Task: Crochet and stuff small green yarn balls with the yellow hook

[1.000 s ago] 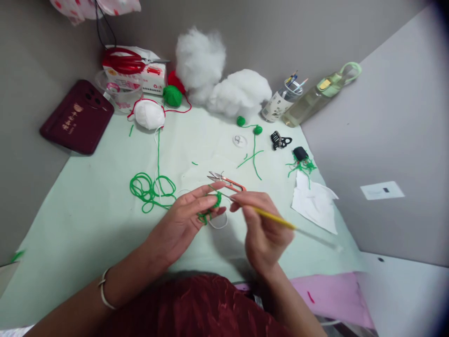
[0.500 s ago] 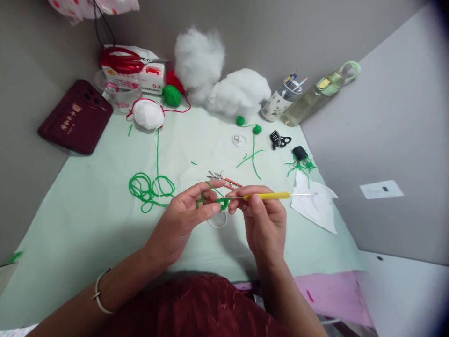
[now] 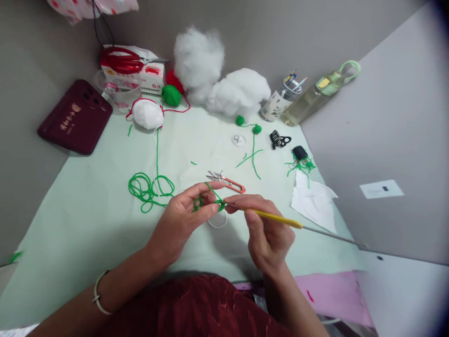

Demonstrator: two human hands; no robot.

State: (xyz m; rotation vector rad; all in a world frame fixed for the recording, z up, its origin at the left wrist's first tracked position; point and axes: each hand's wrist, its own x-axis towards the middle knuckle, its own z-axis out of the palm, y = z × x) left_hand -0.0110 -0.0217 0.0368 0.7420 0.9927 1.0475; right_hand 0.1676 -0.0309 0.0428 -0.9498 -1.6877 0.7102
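My left hand (image 3: pixel 182 222) pinches a small green crochet piece (image 3: pixel 206 203), with green yarn running over its forefinger. My right hand (image 3: pixel 264 229) grips a yellow-handled crochet hook (image 3: pixel 280 218) whose tip meets the green piece and whose metal end points right and down. The yarn trails left to a loose green coil (image 3: pixel 149 189) on the pale green table cover (image 3: pixel 87 210). Orange thread snips (image 3: pixel 226 180) lie just beyond my fingers.
At the back stand white stuffing (image 3: pixel 217 77), red scissors (image 3: pixel 122 61) on a box, green and red yarn balls (image 3: pixel 171 93), a white ball (image 3: pixel 148 113), a pen cup (image 3: pixel 280 103) and a bottle (image 3: pixel 321 93). A maroon phone (image 3: pixel 75 117) lies left; white paper (image 3: pixel 314 201) right.
My right hand has swung the hook's rear end from level down to the right, after raising it level before that. My left hand keeps its hold on the green piece.
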